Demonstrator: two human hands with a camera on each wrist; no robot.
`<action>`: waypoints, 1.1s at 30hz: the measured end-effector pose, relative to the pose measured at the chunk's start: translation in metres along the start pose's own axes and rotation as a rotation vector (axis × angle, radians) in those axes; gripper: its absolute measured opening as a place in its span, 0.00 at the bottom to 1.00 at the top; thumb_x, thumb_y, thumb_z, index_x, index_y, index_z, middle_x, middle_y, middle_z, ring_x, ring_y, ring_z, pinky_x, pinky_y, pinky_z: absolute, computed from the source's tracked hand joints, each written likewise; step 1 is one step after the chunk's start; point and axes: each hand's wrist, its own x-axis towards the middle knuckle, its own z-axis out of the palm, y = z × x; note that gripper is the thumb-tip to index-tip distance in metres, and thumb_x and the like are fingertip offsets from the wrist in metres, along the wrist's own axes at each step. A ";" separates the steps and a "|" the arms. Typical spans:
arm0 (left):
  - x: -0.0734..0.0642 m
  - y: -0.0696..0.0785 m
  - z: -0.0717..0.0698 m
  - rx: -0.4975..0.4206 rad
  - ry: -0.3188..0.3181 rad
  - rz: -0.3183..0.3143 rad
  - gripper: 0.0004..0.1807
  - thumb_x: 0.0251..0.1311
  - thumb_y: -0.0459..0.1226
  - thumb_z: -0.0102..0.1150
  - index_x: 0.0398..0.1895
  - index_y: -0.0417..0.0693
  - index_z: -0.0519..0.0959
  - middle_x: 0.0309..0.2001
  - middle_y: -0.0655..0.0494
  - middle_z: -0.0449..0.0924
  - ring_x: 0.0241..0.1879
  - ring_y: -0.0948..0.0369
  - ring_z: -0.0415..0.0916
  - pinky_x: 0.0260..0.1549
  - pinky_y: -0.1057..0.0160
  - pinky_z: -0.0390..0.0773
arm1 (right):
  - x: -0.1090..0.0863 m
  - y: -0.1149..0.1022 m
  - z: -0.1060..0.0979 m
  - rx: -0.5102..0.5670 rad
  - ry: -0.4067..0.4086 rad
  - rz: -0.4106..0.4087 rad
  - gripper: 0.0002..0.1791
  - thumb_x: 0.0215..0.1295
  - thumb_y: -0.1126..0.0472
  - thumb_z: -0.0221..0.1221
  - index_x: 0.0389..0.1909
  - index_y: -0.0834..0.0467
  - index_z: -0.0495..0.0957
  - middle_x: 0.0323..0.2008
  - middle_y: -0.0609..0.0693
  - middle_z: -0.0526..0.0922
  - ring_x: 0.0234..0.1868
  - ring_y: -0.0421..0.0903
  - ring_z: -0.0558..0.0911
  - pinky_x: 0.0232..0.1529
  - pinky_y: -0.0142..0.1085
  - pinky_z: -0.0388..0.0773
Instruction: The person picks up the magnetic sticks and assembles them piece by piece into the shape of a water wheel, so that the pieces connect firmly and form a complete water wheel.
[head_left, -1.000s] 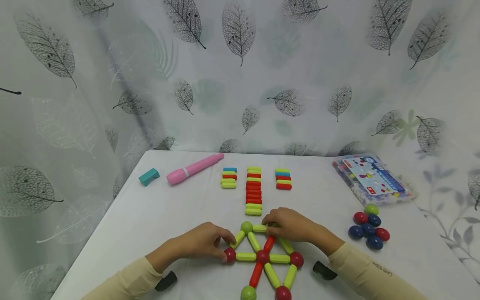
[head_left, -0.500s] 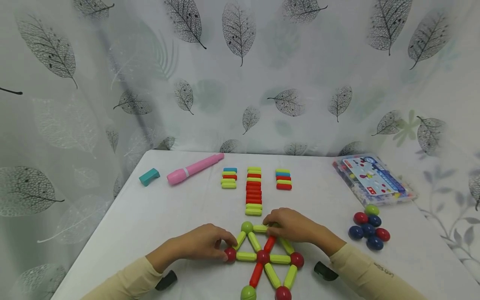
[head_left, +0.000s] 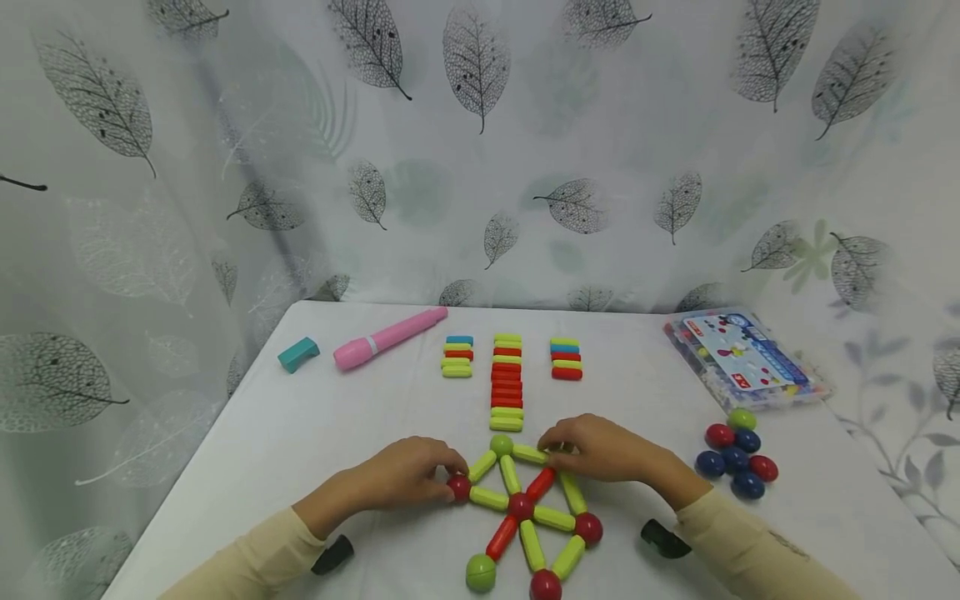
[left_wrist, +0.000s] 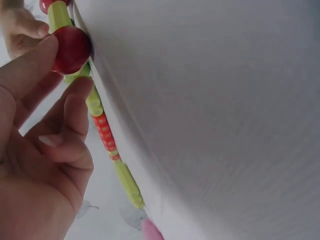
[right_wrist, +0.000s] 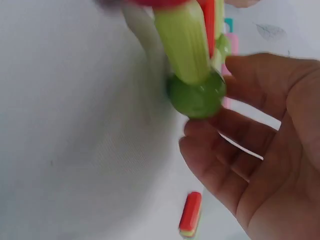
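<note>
A flat wheel-like frame of yellow-green and red rods joined by balls lies on the white table, with a red ball [head_left: 521,506] at its hub. At its left corner my left hand [head_left: 393,473] pinches another red ball [left_wrist: 73,50] between thumb and fingers. My right hand [head_left: 600,450] grips the green ball [right_wrist: 196,97] at the upper right corner, largely hidden by the hand in the head view. A lighter green ball [head_left: 502,445] tops the frame between the hands. Below sit a green ball [head_left: 481,573] and a red ball [head_left: 546,585].
Behind the frame, loose rods are lined up in three columns, the longest [head_left: 507,383] in the middle. Several loose balls [head_left: 735,460] and a clear parts box [head_left: 746,358] are at right. A pink pen-shaped object [head_left: 390,337] and a teal block [head_left: 298,354] lie back left.
The whole frame has turned a little clockwise: its top ball shifted right, its lower balls left. My left hand rose slightly with its ball, and my right hand moved a little to the right.
</note>
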 end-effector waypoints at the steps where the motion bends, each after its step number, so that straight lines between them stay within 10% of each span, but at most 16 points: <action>1: 0.001 -0.001 0.000 0.011 0.021 -0.006 0.17 0.60 0.40 0.72 0.53 0.57 0.85 0.43 0.71 0.83 0.39 0.70 0.75 0.44 0.66 0.79 | -0.002 0.001 -0.001 0.015 -0.013 -0.005 0.12 0.69 0.54 0.64 0.51 0.50 0.86 0.44 0.37 0.86 0.43 0.35 0.81 0.49 0.38 0.82; 9: 0.007 -0.004 0.003 0.094 0.127 -0.057 0.16 0.61 0.41 0.71 0.52 0.54 0.84 0.41 0.64 0.85 0.41 0.66 0.79 0.43 0.62 0.82 | -0.015 0.001 -0.007 0.130 -0.103 -0.030 0.03 0.68 0.54 0.66 0.38 0.48 0.84 0.29 0.33 0.81 0.32 0.33 0.79 0.38 0.30 0.79; 13: 0.006 0.004 0.004 0.136 0.143 -0.072 0.13 0.62 0.41 0.70 0.49 0.58 0.85 0.38 0.67 0.82 0.37 0.68 0.78 0.39 0.65 0.81 | -0.014 0.001 -0.007 0.083 0.000 -0.052 0.04 0.70 0.56 0.64 0.40 0.49 0.85 0.30 0.33 0.81 0.32 0.33 0.77 0.36 0.30 0.79; 18: -0.002 0.020 0.006 0.166 0.053 0.091 0.10 0.64 0.47 0.69 0.47 0.60 0.87 0.40 0.70 0.80 0.37 0.73 0.75 0.38 0.74 0.78 | -0.007 -0.003 -0.006 -0.034 0.160 -0.044 0.10 0.68 0.60 0.65 0.49 0.53 0.85 0.43 0.39 0.85 0.40 0.36 0.81 0.44 0.37 0.83; 22: -0.006 0.032 0.010 0.223 -0.041 0.224 0.15 0.63 0.54 0.67 0.48 0.63 0.86 0.40 0.70 0.78 0.38 0.74 0.72 0.37 0.78 0.74 | 0.000 -0.007 0.000 -0.138 0.117 -0.093 0.19 0.69 0.60 0.64 0.60 0.51 0.82 0.59 0.45 0.83 0.58 0.46 0.81 0.57 0.47 0.81; 33: -0.010 0.038 0.011 0.262 -0.074 0.242 0.09 0.60 0.43 0.72 0.43 0.65 0.87 0.34 0.73 0.78 0.34 0.75 0.70 0.33 0.80 0.72 | 0.007 -0.013 0.004 -0.179 0.025 -0.099 0.17 0.68 0.59 0.65 0.56 0.45 0.84 0.52 0.38 0.85 0.55 0.41 0.81 0.57 0.44 0.81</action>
